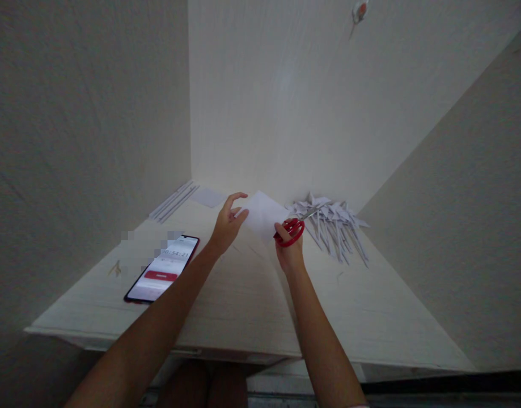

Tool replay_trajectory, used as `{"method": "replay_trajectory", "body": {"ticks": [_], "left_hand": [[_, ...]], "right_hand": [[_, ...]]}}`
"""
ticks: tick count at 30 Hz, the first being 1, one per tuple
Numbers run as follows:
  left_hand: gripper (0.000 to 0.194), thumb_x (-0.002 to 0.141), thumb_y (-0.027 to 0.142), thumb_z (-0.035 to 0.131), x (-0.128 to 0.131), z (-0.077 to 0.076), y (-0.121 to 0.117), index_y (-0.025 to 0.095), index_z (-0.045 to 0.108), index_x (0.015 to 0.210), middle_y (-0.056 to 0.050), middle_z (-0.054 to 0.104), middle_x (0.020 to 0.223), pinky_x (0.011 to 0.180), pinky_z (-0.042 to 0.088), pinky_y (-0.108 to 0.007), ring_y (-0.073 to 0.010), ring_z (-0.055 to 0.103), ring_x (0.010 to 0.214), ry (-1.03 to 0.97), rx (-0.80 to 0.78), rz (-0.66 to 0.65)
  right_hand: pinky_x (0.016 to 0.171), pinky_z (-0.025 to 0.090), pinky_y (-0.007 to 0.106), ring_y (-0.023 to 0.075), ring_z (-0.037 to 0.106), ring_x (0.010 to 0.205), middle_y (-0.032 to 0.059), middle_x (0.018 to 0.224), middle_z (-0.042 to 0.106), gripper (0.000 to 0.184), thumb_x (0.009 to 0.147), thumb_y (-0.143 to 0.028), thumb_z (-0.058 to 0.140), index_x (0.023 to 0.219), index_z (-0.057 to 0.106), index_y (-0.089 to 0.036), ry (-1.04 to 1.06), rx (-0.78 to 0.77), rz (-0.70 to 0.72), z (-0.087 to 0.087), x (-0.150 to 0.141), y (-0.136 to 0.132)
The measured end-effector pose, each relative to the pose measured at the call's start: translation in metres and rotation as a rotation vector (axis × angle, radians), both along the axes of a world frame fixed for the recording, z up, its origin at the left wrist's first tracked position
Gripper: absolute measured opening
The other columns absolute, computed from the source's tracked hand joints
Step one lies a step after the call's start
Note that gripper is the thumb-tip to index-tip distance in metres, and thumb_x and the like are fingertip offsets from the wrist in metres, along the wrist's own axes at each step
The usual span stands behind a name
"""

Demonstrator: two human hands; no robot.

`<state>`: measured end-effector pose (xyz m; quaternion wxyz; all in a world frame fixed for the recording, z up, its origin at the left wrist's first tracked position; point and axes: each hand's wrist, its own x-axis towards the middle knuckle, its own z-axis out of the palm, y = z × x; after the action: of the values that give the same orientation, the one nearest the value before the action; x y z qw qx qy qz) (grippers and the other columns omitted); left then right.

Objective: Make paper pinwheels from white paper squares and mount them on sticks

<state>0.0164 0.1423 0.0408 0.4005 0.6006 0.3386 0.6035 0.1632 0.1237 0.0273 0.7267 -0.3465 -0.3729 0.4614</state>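
Observation:
My left hand (227, 222) pinches the left edge of a white sheet of paper (262, 215) and holds it just above the table. My right hand (289, 245) is closed on red-handled scissors (295, 228), whose blades point right and away, toward a heap of folded paper pieces. The scissors sit at the sheet's right edge. Whether the blades are on the paper I cannot tell.
A heap of white folded paper pieces (333, 225) lies at the right rear of the pale wooden table (243, 300). A phone (162, 268) with a lit screen lies at the left. Paper strips (173, 201) and a small sheet (208, 196) lie at the back. Walls close in on three sides.

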Motion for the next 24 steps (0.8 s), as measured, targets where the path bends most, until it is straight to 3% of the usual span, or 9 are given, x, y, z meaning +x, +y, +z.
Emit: {"method": "replay_trajectory", "body": {"ticks": [4, 8, 11, 13, 17, 21, 24], "left_hand": [[0.022, 0.075, 0.029, 0.051, 0.007, -0.008, 0.002, 0.016, 0.064, 0.089, -0.005, 0.065, 0.095, 0.040, 0.031, -0.017, -0.0030, 0.042, 0.044, 0.127, 0.022, 0.063], [0.029, 0.072, 0.028, 0.054, 0.007, -0.009, 0.001, 0.016, 0.066, 0.095, -0.004, 0.067, 0.087, 0.038, 0.027, -0.019, -0.0041, 0.036, 0.041, 0.166, -0.032, 0.026], [0.032, 0.072, 0.029, 0.055, 0.003, -0.006, 0.000, 0.016, 0.065, 0.099, -0.001, 0.064, 0.068, 0.037, 0.024, -0.019, -0.0049, 0.031, 0.039, 0.229, -0.023, 0.046], [0.032, 0.071, 0.028, 0.055, 0.000, -0.005, 0.002, 0.017, 0.065, 0.099, 0.002, 0.061, 0.060, 0.038, 0.026, -0.019, -0.0056, 0.031, 0.038, 0.290, 0.007, 0.084], [0.030, 0.069, 0.025, 0.055, -0.008, -0.006, 0.010, 0.017, 0.066, 0.096, 0.001, 0.062, 0.063, 0.045, 0.036, -0.021, -0.0069, 0.037, 0.042, 0.373, 0.073, 0.242], [0.033, 0.066, 0.022, 0.055, -0.020, -0.005, 0.016, 0.015, 0.065, 0.097, 0.003, 0.057, 0.055, 0.053, 0.042, -0.024, -0.0094, 0.043, 0.045, 0.406, 0.059, 0.425], [0.034, 0.067, 0.022, 0.055, -0.025, 0.001, 0.015, 0.013, 0.064, 0.098, 0.006, 0.047, 0.045, 0.054, 0.042, -0.024, -0.0106, 0.044, 0.044, 0.379, 0.004, 0.470]], "right_hand": [[0.053, 0.036, 0.019, 0.0050, 0.043, 0.053, -0.0087, 0.065, 0.043, 0.035, 0.056, -0.019, 0.068, 0.079, 0.042, -0.022, 0.043, 0.004, 0.008, 0.000, -0.001, -0.001], [0.052, 0.037, 0.021, 0.0061, 0.044, 0.052, -0.0091, 0.063, 0.042, 0.035, 0.058, -0.022, 0.067, 0.081, 0.041, -0.023, -0.029, -0.031, 0.011, -0.001, 0.000, -0.002], [0.052, 0.038, 0.022, 0.0066, 0.045, 0.051, -0.0090, 0.062, 0.043, 0.035, 0.058, -0.024, 0.067, 0.081, 0.041, -0.022, -0.086, -0.059, 0.027, -0.002, 0.001, 0.000], [0.052, 0.037, 0.022, 0.0065, 0.045, 0.051, -0.0085, 0.062, 0.044, 0.035, 0.059, -0.027, 0.068, 0.083, 0.043, -0.022, -0.151, -0.069, 0.056, -0.003, 0.003, 0.002], [0.048, 0.032, 0.021, 0.0065, 0.041, 0.050, -0.0071, 0.061, 0.044, 0.038, 0.064, -0.041, 0.064, 0.090, 0.047, -0.019, -0.376, -0.166, 0.095, -0.003, 0.007, 0.001], [0.048, 0.032, 0.021, 0.0081, 0.042, 0.052, -0.0052, 0.059, 0.046, 0.038, 0.068, -0.047, 0.059, 0.089, 0.052, -0.016, -0.629, -0.227, 0.314, 0.002, 0.012, -0.012], [0.045, 0.030, 0.021, 0.0082, 0.040, 0.050, -0.0051, 0.057, 0.046, 0.036, 0.069, -0.048, 0.059, 0.087, 0.054, -0.017, -0.793, -0.275, 0.513, 0.007, 0.016, -0.022]]}}
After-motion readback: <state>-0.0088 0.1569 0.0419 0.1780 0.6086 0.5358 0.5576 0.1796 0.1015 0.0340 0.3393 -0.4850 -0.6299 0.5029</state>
